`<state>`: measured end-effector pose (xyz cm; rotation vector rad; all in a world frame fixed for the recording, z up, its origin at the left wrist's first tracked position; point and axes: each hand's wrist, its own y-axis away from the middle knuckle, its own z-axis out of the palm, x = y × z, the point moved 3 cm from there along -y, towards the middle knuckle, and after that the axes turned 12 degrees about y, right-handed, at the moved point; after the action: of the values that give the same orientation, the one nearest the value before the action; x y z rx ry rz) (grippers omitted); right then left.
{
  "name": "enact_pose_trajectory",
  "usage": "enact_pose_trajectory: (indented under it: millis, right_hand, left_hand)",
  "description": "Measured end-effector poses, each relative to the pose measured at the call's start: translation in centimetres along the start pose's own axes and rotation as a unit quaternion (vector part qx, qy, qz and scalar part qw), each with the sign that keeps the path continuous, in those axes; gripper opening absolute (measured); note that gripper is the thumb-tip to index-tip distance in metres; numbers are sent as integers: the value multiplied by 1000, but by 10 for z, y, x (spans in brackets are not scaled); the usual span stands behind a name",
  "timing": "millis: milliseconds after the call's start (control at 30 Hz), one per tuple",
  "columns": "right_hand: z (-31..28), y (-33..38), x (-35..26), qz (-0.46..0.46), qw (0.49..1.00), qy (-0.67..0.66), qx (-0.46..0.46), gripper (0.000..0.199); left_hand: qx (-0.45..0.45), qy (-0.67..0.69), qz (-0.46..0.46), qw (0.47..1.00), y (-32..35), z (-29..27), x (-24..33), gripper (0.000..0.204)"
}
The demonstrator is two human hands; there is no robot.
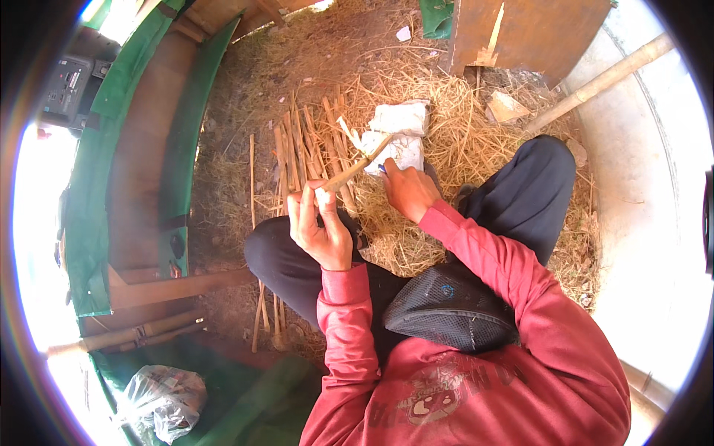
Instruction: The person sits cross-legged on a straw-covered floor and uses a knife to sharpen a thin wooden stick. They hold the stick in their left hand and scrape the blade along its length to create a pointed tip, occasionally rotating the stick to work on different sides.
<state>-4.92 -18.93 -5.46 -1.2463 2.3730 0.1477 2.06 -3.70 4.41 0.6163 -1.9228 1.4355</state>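
My left hand pinches the lower end of a tan wooden stick, which looks like split bamboo. The stick slants up to the right, its darker far end over a white packet. Pale shavings or a peeled strip show beside the stick's upper part. My right hand is closed just right of the stick, near the packet's lower edge. A small blue bit sticks out at its fingers; the rest of what it holds is hidden.
Several split sticks lie side by side on the ground beyond my left knee. Loose straw covers the ground ahead. A brown board stands at the far right, with a bamboo pole leaning nearby. A clear plastic bag lies lower left.
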Motion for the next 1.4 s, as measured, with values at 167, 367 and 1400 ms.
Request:
enact_pose_trajectory:
  millis: [167, 367, 1400]
  right_hand:
    - [-44, 19, -40, -36, 995, -98, 2, 21]
    - [7, 12, 13, -6, 998, 43, -34, 23]
    - [34, -4, 36, 62, 882, -346, -314, 45]
  left_hand:
    - [-6, 1, 22, 1000, -1, -5, 1, 14]
    - [-88, 37, 52, 994, -4, -1, 8, 11]
    - [-45, 51, -39, 997, -33, -7, -9, 15]
